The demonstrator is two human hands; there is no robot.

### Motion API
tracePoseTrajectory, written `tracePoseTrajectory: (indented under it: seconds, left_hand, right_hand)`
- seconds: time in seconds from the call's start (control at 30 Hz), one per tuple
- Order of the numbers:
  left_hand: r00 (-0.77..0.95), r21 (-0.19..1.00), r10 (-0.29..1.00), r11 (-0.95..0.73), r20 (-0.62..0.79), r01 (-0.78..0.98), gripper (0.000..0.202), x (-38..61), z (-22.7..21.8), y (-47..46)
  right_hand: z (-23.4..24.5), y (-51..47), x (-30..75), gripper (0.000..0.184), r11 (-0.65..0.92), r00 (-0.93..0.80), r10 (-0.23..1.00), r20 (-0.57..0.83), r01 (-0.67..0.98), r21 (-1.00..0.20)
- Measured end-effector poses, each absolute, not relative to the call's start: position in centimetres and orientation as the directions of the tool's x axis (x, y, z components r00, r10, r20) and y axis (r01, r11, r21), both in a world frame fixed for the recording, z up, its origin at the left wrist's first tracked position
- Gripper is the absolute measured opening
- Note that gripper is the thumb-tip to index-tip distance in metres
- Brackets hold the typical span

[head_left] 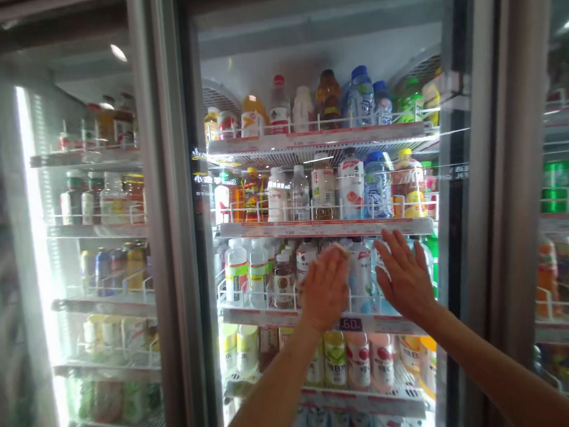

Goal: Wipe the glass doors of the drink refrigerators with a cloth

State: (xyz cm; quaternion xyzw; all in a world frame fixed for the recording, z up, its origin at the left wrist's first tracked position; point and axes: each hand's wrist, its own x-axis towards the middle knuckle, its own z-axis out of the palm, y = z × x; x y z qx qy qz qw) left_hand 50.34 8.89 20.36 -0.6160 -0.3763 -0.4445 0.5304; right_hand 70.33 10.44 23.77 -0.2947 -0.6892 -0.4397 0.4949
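I face the glass door [232, 65] of a lit drinks fridge, with both arms raised to it. My left hand [324, 291] is at the glass about mid-height, fingers bent over a small pale cloth [340, 254] that looks blurred. My right hand [405, 274] lies beside it to the right, flat against the glass with fingers spread and nothing in it. Behind the hands stand several bottles [257, 272] on a wire shelf [253, 316]. A small digital display [350, 324] sits just below the hands.
Shelves above carry more bottles [352, 184] behind a red price strip [325, 227]. The grey door frame [173, 250] separates a second fridge on the left [105, 269]. A third fridge with green cans [564, 186] stands to the right.
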Motion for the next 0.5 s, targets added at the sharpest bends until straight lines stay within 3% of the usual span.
tracePoseTrajectory:
  seconds: [0.03, 0.1, 0.23, 0.3, 0.33, 0.4, 0.5]
  left_hand:
    - [0.397, -0.391, 0.002, -0.17, 0.918, 0.905, 0.053, 51.1, 19.7, 9.0]
    - [0.392, -0.386, 0.001, -0.165, 0.92, 0.908, 0.051, 50.3, 19.2, 9.0]
    - [0.05, -0.052, -0.054, -0.045, 0.997, 0.998, 0.056, 41.7, 20.3, 8.2]
    - [-0.173, 0.174, -0.125, -0.002, 0.977, 0.985, 0.057, 38.5, 20.6, 7.9]
    - [-0.227, 0.23, -0.142, 0.002, 0.963, 0.973, 0.058, 38.0, 20.5, 7.7]
    - [-0.152, 0.151, -0.103, -0.013, 0.983, 0.988, 0.059, 39.4, 19.6, 7.6]
    - [0.256, -0.252, 0.026, -0.111, 0.966, 0.961, 0.056, 43.6, 17.7, 7.6]
  right_hand:
    - [23.5, 10.3, 69.6, 0.064, 0.452, -0.363, -0.038, 0.931, 0.825, 0.339]
    - [23.1, 10.2, 68.8, 0.065, 0.461, -0.4, -0.045, 0.915, 0.804, 0.375]
    - [22.4, 10.5, 69.9, 0.066, 0.455, -0.399, -0.023, 0.916, 0.812, 0.365]
    - [22.0, 10.5, 70.2, 0.066, 0.457, -0.396, -0.012, 0.918, 0.815, 0.357]
    - [21.9, 10.4, 69.9, 0.067, 0.461, -0.401, -0.011, 0.916, 0.811, 0.361]
    - [21.6, 10.1, 68.7, 0.067, 0.481, -0.422, -0.018, 0.907, 0.791, 0.377]
    - [21.3, 9.5, 65.8, 0.067, 0.529, -0.47, -0.033, 0.882, 0.741, 0.415]
